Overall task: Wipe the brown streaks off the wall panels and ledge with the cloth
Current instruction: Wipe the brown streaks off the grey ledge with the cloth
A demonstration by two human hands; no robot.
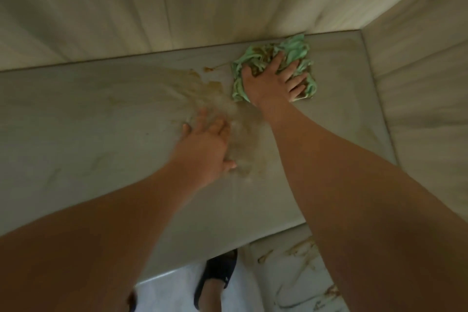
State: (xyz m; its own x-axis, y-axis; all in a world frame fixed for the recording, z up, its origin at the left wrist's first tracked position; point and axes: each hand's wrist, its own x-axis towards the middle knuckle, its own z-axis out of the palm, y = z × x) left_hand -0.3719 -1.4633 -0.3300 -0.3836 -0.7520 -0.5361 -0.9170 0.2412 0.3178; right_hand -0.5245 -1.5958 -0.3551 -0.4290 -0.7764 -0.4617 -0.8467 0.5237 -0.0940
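right hand (274, 81) pressed flat, fingers spread, on cloth (296, 50) | brown smear (200, 81) just left of cloth | left hand (207, 147) open, flat beyond smear | sweep leftward imo

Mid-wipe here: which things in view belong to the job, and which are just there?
Job: cloth, right hand pressing it, brown smear, ledge, wall panels, streaked panel under the ledge.
Bystanders: left hand flat on the ledge, black sandal, floor.
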